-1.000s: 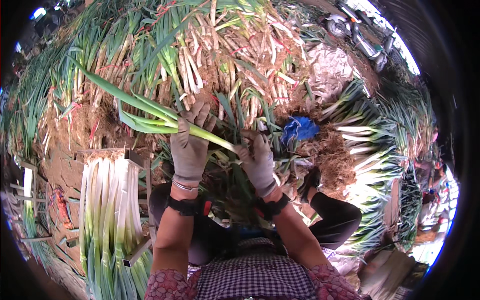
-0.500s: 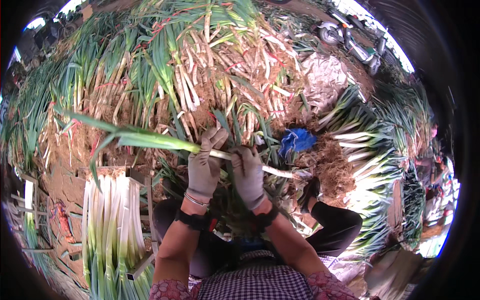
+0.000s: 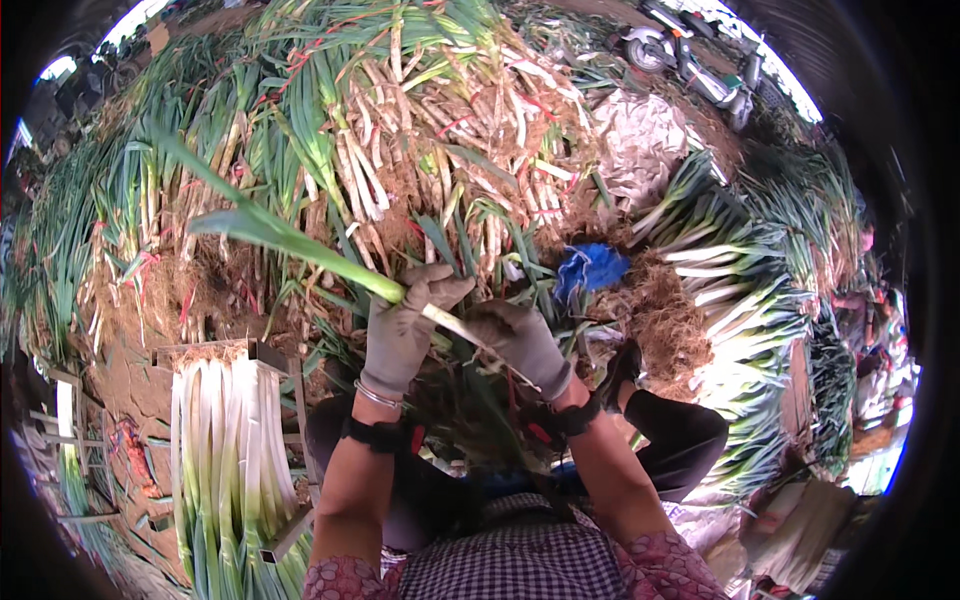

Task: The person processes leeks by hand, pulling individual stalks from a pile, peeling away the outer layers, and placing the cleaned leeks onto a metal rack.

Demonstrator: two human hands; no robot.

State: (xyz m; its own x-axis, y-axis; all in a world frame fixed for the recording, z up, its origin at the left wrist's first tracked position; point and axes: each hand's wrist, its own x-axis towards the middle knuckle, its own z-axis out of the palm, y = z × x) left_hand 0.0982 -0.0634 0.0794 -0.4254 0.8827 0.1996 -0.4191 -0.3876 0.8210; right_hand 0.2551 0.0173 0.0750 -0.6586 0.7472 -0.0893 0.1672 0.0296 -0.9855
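Observation:
Both my hands wear pale, soiled gloves. My left hand (image 3: 405,325) is closed around a long green onion (image 3: 350,268) where its green leaves meet the white stalk. The leaves reach up and to the left over the heap. My right hand (image 3: 520,340) has its fingers curled against the white stalk just right of the left hand. A thin end of the stalk or a peeled strip slants down below that hand; which one I cannot tell. The fingertips are partly hidden.
A large heap of untrimmed green onions (image 3: 370,150) with red ties lies ahead. At the left, cleaned stalks fill a metal frame (image 3: 270,355). A blue cloth or bag (image 3: 590,272), piled roots (image 3: 665,320) and a row of cleaned onions (image 3: 720,290) lie right. A scooter (image 3: 700,75) stands beyond.
The held green onion has tilted, its leaves rising and its root end dropping. My right hand has moved slightly right and down along the stalk, and its wrist has turned.

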